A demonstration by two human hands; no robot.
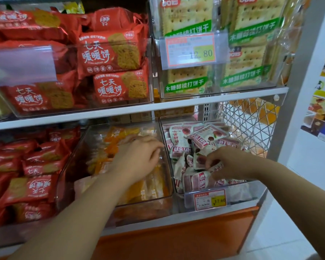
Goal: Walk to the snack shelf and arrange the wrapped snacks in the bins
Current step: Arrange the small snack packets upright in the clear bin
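Note:
Two clear bins stand side by side on the lower shelf. The middle bin [162, 197] holds orange wrapped snacks [118, 135]. My left hand [139, 156] reaches into it, palm down with fingers bent over the packs; what it holds is hidden. The right bin [255, 186] is piled with small white and red wrapped snacks [180, 136]. My right hand [227, 162] is inside that bin and pinches one white and red pack [215, 167] near the front.
Red biscuit packs [32, 186] fill the lower left bin and the upper left bin [111, 53]. Green cracker packs [188, 21] stand in the upper right bins. A price tag [210, 199] hangs on the right bin's front. A wire mesh panel [248, 121] closes the shelf's right end.

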